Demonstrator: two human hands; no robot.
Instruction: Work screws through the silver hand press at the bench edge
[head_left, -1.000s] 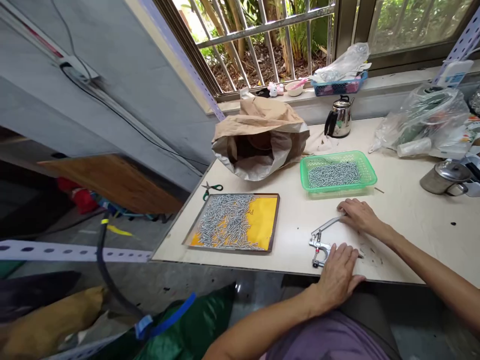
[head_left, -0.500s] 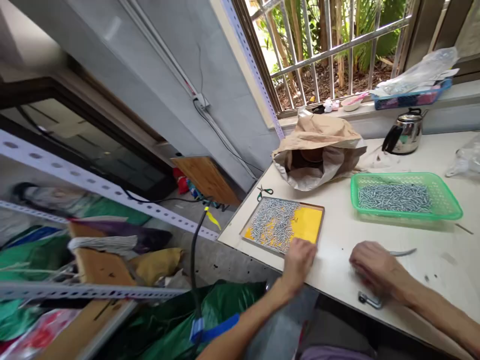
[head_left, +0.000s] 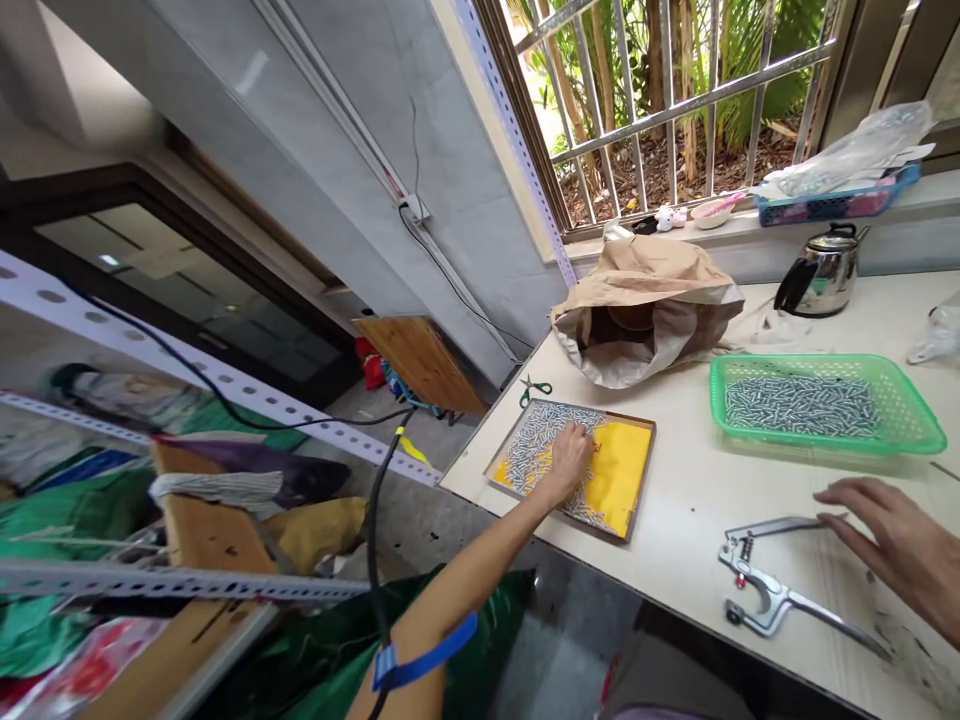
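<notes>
My left hand [head_left: 571, 462] reaches down into a shallow tray [head_left: 651, 460] with a yellow bottom, its fingers bent together among small silvery metal pins [head_left: 536, 440]. What its fingertips grip, if anything, is hidden. My right hand [head_left: 892, 535] is open, fingers stretched out and apart, beside the upper handle of silver C-jawed hand pliers [head_left: 780, 600]. Its fingertips are at the end of that handle; touching or not, I cannot tell. The pliers lie spread on the table with a spring and a red part near the jaw.
A green plastic basket [head_left: 934, 430] holds more metal pins. Behind the tray lies a crumpled brown paper bag [head_left: 660, 270], with green-handled scissors [head_left: 536, 388] nearby. A steel kettle [head_left: 829, 270] stands farther back. A black cable [head_left: 379, 540] runs to a blue band [head_left: 431, 655] on my left arm.
My left hand has moved from the tray's front edge up into the pins. My right hand has moved right and opened out, and the pliers now show in full.
</notes>
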